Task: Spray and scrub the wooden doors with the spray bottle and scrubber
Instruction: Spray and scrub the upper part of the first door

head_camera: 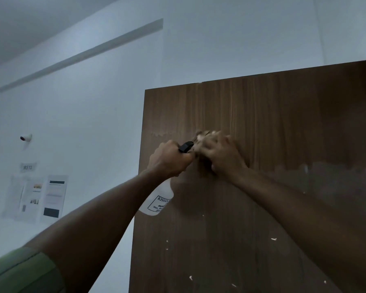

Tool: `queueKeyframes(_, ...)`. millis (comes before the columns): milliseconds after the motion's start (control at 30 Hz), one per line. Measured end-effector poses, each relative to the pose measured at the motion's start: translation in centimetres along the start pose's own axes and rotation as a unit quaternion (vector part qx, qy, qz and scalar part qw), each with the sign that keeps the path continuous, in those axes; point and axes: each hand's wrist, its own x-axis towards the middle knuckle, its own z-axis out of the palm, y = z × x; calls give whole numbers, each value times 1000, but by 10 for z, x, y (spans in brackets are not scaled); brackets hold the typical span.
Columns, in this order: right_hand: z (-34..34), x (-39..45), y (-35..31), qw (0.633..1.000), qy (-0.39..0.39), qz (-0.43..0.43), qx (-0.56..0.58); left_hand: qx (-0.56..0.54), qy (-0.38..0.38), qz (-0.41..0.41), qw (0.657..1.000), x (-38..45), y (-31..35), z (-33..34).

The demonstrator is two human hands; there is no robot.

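While the left hand [169, 159] grips the neck of the spray bottle [159, 200] just under its black trigger head [186, 146], the translucent body hangs below the fist against the left edge of the wooden door [262, 208]. It looks like light, stiff plastic, likely slick if wet, so the neck is the sound place to hold it. The right hand [221, 154] presses on the door's upper middle, blurred; its fingers seem curled over something pale, probably the scrubber [201, 135], though that cannot be told for certain. Suds streak the panel up to its top edge, and white flecks dot the lower part. The door is rigid and flat and should bear firm pressure. Open room lies rightward and downward; leftward the panel ends and only the wall [82, 113] lies beyond.
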Motion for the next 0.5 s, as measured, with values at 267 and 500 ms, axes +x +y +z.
queueKeyframes(267,-7,31,18,987,6,153,-38,8,-10,4,1000,3,-25,-9)
queueKeyframes(500,9,6,-12,978,-70,-187,-58,25,-5,17,1000,3,-38,-23)
